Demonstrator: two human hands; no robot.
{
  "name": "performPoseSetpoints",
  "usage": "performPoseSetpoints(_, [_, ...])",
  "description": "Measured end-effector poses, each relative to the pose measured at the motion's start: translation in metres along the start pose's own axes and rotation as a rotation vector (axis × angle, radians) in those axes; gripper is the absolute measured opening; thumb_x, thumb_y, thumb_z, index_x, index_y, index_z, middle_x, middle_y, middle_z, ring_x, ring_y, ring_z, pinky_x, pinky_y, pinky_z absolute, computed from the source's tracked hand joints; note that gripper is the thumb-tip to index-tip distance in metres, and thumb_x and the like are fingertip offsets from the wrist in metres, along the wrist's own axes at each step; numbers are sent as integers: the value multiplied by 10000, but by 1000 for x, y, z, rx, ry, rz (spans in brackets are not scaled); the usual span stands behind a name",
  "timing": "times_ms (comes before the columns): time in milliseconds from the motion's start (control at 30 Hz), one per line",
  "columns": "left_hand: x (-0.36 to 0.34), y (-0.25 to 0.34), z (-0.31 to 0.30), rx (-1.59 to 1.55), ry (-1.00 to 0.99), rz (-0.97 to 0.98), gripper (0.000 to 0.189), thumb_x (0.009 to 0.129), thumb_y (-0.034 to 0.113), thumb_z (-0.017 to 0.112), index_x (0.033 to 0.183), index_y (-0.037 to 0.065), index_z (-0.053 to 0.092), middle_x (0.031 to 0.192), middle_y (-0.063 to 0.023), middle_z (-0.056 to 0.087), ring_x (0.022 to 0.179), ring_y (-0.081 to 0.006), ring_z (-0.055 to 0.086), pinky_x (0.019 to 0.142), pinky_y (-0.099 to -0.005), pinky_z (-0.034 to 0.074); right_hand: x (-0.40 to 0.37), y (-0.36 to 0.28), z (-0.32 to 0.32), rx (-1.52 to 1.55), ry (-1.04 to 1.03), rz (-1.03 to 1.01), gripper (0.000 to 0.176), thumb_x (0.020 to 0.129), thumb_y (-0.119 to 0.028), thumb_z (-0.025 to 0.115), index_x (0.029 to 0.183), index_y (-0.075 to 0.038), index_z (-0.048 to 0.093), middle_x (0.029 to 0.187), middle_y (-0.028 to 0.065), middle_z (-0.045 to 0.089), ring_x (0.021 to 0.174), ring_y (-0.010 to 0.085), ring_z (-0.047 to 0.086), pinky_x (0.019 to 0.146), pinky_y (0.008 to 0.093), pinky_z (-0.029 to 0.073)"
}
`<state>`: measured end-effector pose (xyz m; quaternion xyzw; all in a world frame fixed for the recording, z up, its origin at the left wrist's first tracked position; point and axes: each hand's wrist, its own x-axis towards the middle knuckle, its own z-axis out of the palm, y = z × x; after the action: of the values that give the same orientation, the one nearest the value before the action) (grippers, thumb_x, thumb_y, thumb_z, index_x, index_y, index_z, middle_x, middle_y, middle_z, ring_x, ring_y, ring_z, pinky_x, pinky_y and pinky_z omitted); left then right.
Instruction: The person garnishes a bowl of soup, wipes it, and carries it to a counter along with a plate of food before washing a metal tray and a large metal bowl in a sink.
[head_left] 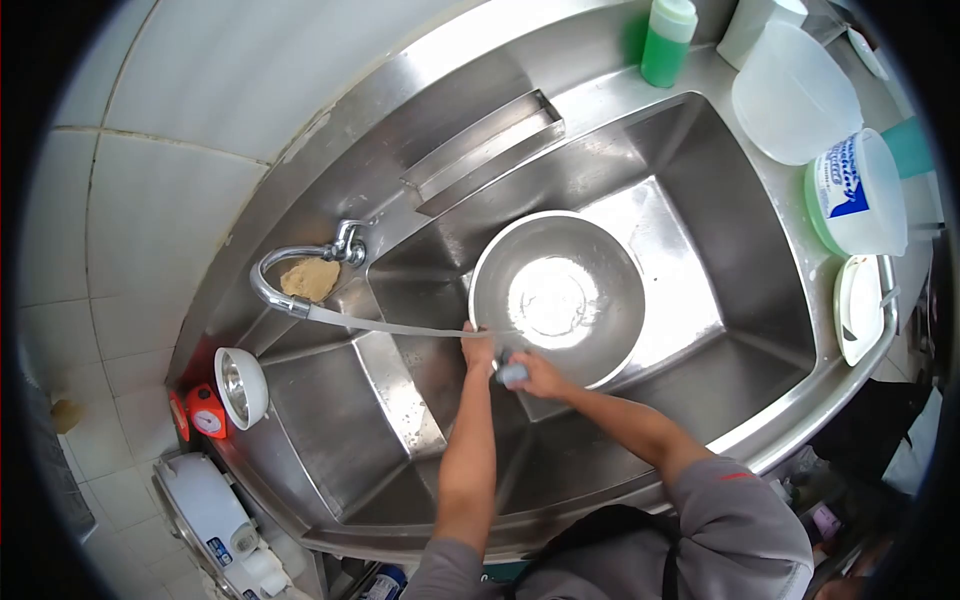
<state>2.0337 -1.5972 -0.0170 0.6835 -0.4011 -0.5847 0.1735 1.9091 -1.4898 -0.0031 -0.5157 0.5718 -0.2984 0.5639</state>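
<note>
A large round metal bowl (pixel 618 290) stands in the sink basin (pixel 760 330). Water runs from the curved faucet (pixel 270 275) in a long stream that reaches my left hand (pixel 478 350), at the bowl's lower left rim. The fingers of that hand are too small and blurred by the water to read. Just beside it, my right hand (pixel 543 377) is closed round a small grey object (pixel 513 374) with a dark part facing my left hand. What the object is cannot be made out.
A metal trough (pixel 485 155) and a green bottle (pixel 667 50) sit along the back ledge. Plastic containers (pixel 795 95) and a white lid (pixel 858 310) line the right side. A tan sponge or cloth (pixel 311 279), a white-rimmed bowl (pixel 241 388) and a red scale (pixel 207 412) are at left.
</note>
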Motion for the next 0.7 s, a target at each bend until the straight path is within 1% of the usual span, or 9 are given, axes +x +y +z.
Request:
performPoseSetpoints(100, [-17, 50, 13, 488, 232, 90, 442, 803, 114, 462, 1233, 117, 362, 1025, -221, 565, 986, -356, 535, 810, -422, 422, -30, 74, -17, -272, -299, -163, 501, 574, -158, 720, 1041, -180, 540, 1024, 150, 517, 938, 313, 498, 810, 389, 418])
performPoseSetpoints(167, [-37, 84, 18, 755, 214, 132, 477, 791, 98, 466, 1250, 143, 346, 1034, -246, 547, 979, -398, 518, 811, -450, 415, -47, 81, -79, -535, -599, 58, 572, 575, -130, 697, 1113, -228, 529, 1050, 135, 530, 1006, 292, 491, 874, 399, 389])
performPoseSetpoints(233, [-42, 96, 16, 792, 186, 161, 505, 783, 99, 477, 1263, 152, 332, 1032, -245, 550, 972, -397, 523, 824, -444, 412, -45, 113, -122, -949, -514, 228, 489, 655, -195, 638, 1134, -185, 539, 1299, 176, 337, 1122, 401, 396, 988, 482, 251])
performPoseSetpoints(300, [-42, 96, 13, 837, 154, 187, 533, 775, 100, 489, 1275, 162, 317, 1030, -243, 554, 966, -396, 529, 836, -438, 408, -32, 90, -147, -1253, -316, 264, 453, 722, -207, 583, 1167, -157, 510, 1362, 186, 218, 1139, 461, 348, 968, 505, 281])
performPoseSetpoints(400, [-40, 70, 5, 749, 64, 193, 574, 766, 110, 495, 1295, 170, 280, 1064, -238, 542, 995, -394, 514, 854, -439, 400, -3, 129, -122, -1199, -103, 327, 422, 782, -273, 502, 1179, -129, 487, 1343, 171, 283, 1150, 475, 332, 886, 534, 358])
performPoseSetpoints(467, [-33, 36, 7, 664, 57, 272, 613, 754, 123, 501, 1311, 171, 249, 1090, -242, 527, 1019, -389, 502, 876, -435, 389, 15, 165, -53, -519, 50, 655, 376, 796, -108, 476, 1170, -142, 467, 1353, 182, 232, 1095, 430, 424, 855, 483, 417])
performPoseSetpoints(533, [-62, 69, 15, 682, -10, 57, 660, 740, 133, 504, 1329, 164, 209, 1090, -251, 522, 1029, -387, 498, 891, -426, 382, -1, 67, -41, -632, 33, 352, 355, 760, -87, 498, 1109, -149, 480, 1288, 165, 313, 1007, 400, 493, 797, 449, 459])
performPoseSetpoints(567, [-65, 67, 14, 664, -51, 2, 671, 737, 131, 501, 1334, 165, 196, 1080, -255, 527, 1022, -387, 503, 886, -422, 388, 6, 61, -36, -624, 25, 353, 355, 760, -87, 498, 1109, -149, 480, 1288, 165, 313, 1007, 400, 493, 797, 449, 459])
performPoseSetpoints(700, [-82, 80, 23, 601, -103, 50, 673, 736, 113, 481, 1334, 182, 182, 1050, -255, 543, 999, -390, 516, 859, -420, 405, 78, 39, -98, -958, 210, -346, 365, 697, -78, 535, 1046, -175, 494, 1190, 108, 399, 960, 308, 478, 724, 389, 477])
